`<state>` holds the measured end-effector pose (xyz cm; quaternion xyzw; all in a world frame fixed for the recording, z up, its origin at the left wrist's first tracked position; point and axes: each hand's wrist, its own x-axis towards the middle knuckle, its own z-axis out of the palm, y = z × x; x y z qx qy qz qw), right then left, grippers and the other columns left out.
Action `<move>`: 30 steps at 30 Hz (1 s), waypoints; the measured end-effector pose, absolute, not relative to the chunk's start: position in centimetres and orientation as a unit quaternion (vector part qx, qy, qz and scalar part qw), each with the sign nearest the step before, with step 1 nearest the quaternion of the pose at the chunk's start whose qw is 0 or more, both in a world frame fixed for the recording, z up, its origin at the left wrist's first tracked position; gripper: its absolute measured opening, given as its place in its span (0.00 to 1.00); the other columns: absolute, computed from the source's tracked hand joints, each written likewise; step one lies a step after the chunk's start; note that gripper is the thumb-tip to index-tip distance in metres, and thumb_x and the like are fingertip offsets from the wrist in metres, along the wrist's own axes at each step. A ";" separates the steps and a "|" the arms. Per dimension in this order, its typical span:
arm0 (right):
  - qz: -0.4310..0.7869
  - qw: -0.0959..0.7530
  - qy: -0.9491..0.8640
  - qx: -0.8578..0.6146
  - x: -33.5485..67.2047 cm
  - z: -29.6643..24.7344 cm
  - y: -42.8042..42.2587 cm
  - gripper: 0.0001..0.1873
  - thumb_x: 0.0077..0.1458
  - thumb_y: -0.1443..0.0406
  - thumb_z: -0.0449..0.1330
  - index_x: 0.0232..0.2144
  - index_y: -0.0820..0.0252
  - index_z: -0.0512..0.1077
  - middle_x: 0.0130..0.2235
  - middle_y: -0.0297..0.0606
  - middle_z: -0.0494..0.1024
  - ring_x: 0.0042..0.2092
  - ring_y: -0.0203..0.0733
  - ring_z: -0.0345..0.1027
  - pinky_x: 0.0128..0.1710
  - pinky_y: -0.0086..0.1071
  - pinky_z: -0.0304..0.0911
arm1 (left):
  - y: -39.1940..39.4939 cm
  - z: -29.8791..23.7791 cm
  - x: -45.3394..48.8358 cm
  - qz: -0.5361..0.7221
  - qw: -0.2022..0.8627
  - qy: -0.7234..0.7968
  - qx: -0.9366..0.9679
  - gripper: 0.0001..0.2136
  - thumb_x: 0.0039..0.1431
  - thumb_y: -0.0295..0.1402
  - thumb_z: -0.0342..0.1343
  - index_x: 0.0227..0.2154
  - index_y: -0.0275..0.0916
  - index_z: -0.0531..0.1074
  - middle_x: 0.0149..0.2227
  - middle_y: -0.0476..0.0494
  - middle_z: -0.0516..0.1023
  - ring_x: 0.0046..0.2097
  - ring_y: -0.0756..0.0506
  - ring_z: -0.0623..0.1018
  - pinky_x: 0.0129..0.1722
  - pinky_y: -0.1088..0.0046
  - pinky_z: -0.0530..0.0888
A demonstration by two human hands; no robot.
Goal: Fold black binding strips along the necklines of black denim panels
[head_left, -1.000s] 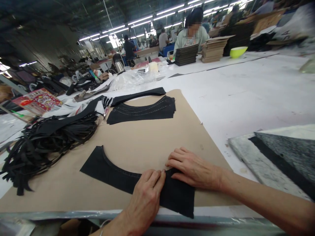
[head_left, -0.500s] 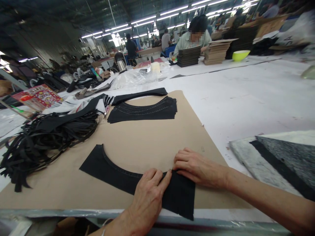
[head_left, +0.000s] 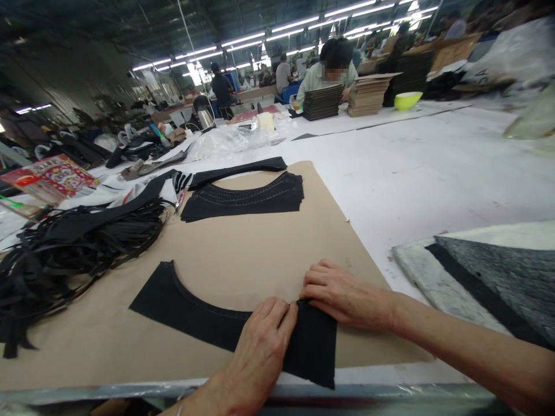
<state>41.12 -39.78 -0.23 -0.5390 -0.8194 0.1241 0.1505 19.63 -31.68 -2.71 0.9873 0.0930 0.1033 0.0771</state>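
Note:
A curved black fabric piece [head_left: 195, 316] lies on the brown paper sheet [head_left: 243, 248], its concave edge facing away from me. My left hand [head_left: 263, 341] is closed at that edge, thumb and fingers pressed together on the fabric. Just right of it, my right hand [head_left: 340, 292] pinches the same edge with curled fingers, its fingertips partly hidden. Only a small gap separates the two hands. Farther back on the paper is a stack of similar black pieces [head_left: 243, 199] with stitched curved lines, and a narrow black strip [head_left: 238, 170] lies behind it.
Black strips [head_left: 108, 237] are heaped on the left. Grey felt-like sheets [head_left: 494, 277] lie at the right. At the back are dark stacked boards [head_left: 321, 103], brown card pieces [head_left: 368, 95] and a yellow-green bowl [head_left: 407, 101]. A co-worker [head_left: 332, 66] sits behind the stacks.
The view has shifted slightly, so most things sit a little farther left. Both hands remain at the same edge of the black fabric, the left fingertips drawn in slightly more.

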 end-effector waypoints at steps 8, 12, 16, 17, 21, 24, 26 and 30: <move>0.105 0.131 -0.818 -0.549 41.5 -0.3 -40.6 0.13 0.62 0.70 0.47 0.39 0.60 0.71 0.37 0.40 0.72 0.40 0.41 0.60 0.43 0.37 0.52 | -31.7 -2.8 20.2 0.060 0.066 0.089 0.992 0.23 0.58 0.17 0.45 0.57 0.32 0.60 0.39 0.41 0.71 0.41 0.43 0.69 0.43 0.65 0.72; 0.098 0.143 -0.816 -0.552 41.9 -0.5 -41.2 0.14 0.62 0.71 0.46 0.41 0.60 0.72 0.38 0.41 0.72 0.41 0.41 0.61 0.44 0.37 0.52 | -31.9 -2.7 20.4 0.051 0.062 0.088 0.993 0.25 0.58 0.17 0.45 0.58 0.33 0.58 0.40 0.41 0.71 0.41 0.43 0.69 0.43 0.64 0.71; 0.084 0.167 -0.806 -0.562 42.1 -1.2 -41.8 0.15 0.61 0.72 0.47 0.43 0.60 0.72 0.40 0.41 0.73 0.42 0.41 0.61 0.45 0.39 0.52 | -32.1 -2.7 20.5 0.043 0.048 0.096 0.993 0.26 0.57 0.17 0.45 0.59 0.34 0.57 0.40 0.42 0.71 0.41 0.43 0.69 0.43 0.65 0.71; 0.081 0.170 -0.805 -0.563 42.2 -1.4 -41.9 0.15 0.61 0.72 0.47 0.43 0.60 0.72 0.40 0.42 0.73 0.43 0.41 0.62 0.46 0.39 0.52 | -32.1 -2.7 20.6 0.039 0.045 0.098 0.993 0.26 0.57 0.16 0.45 0.59 0.34 0.57 0.40 0.43 0.71 0.41 0.43 0.69 0.43 0.65 0.71; 0.072 0.176 -0.800 -0.569 42.3 -1.8 -42.3 0.18 0.59 0.73 0.47 0.46 0.61 0.71 0.41 0.43 0.72 0.43 0.42 0.62 0.46 0.40 0.54 | -32.2 -2.6 20.8 0.032 0.046 0.108 0.993 0.29 0.55 0.14 0.44 0.61 0.34 0.54 0.42 0.43 0.71 0.42 0.43 0.68 0.44 0.65 0.70; 0.068 0.182 -0.793 -0.577 42.4 -1.8 -42.5 0.19 0.58 0.74 0.47 0.48 0.61 0.70 0.41 0.43 0.72 0.43 0.43 0.62 0.47 0.41 0.55 | -32.2 -2.4 20.9 0.028 0.049 0.112 0.992 0.29 0.55 0.15 0.44 0.61 0.35 0.55 0.42 0.43 0.71 0.42 0.43 0.68 0.44 0.64 0.70; 0.067 0.183 -0.789 -0.582 42.4 -1.8 -42.5 0.19 0.58 0.74 0.47 0.48 0.60 0.70 0.42 0.43 0.72 0.43 0.43 0.62 0.47 0.41 0.55 | -32.3 -2.2 20.9 0.022 0.046 0.120 0.991 0.28 0.56 0.16 0.45 0.60 0.36 0.57 0.42 0.43 0.70 0.42 0.42 0.68 0.43 0.63 0.70; 0.065 0.184 -0.787 -0.586 42.4 -1.9 -42.5 0.19 0.58 0.74 0.48 0.49 0.60 0.70 0.42 0.43 0.72 0.43 0.42 0.62 0.47 0.41 0.56 | -32.3 -2.1 21.1 0.024 0.040 0.120 0.992 0.27 0.56 0.17 0.46 0.59 0.38 0.58 0.41 0.44 0.70 0.41 0.42 0.68 0.43 0.63 0.70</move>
